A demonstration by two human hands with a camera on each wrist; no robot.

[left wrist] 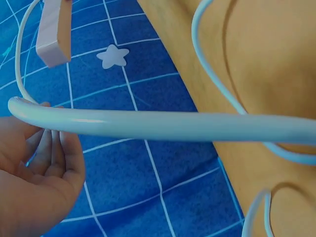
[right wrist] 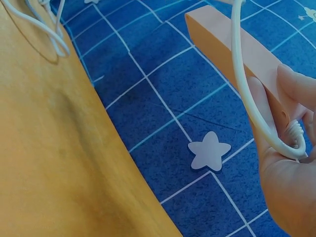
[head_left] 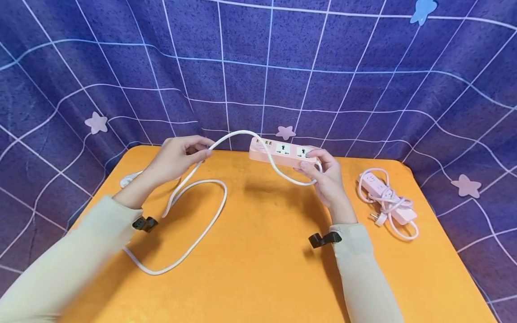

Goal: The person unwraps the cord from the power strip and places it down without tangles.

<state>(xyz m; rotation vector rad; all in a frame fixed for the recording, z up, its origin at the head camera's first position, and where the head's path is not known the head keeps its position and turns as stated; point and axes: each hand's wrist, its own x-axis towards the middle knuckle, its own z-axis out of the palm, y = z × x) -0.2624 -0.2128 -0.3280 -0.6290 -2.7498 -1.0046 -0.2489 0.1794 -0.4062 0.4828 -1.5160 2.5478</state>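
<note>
My right hand point(head_left: 326, 175) grips the right end of a pink power strip point(head_left: 260, 155), raised above the table with its sockets facing me. In the right wrist view the thumb and fingers hold the strip point(right wrist: 222, 37) beside the ribbed cord exit point(right wrist: 295, 131). From that end a white cord point(head_left: 242, 132) loops past the strip's front and arches to the left. My left hand point(head_left: 173, 157) pinches this cord between thumb and fingers. In the left wrist view the cord point(left wrist: 148, 126) crosses close to the camera, partly in front of the left hand point(left wrist: 42, 182). Its slack lies curved on the table.
A second pink power strip point(head_left: 371, 183), wrapped in its own cord with its plug point(head_left: 379, 219) showing, lies at the table's right. Behind my left forearm is a white plug point(head_left: 128, 179), partly hidden. A blue grid-patterned cloth point(head_left: 250, 85) rises behind the orange table point(head_left: 258, 269).
</note>
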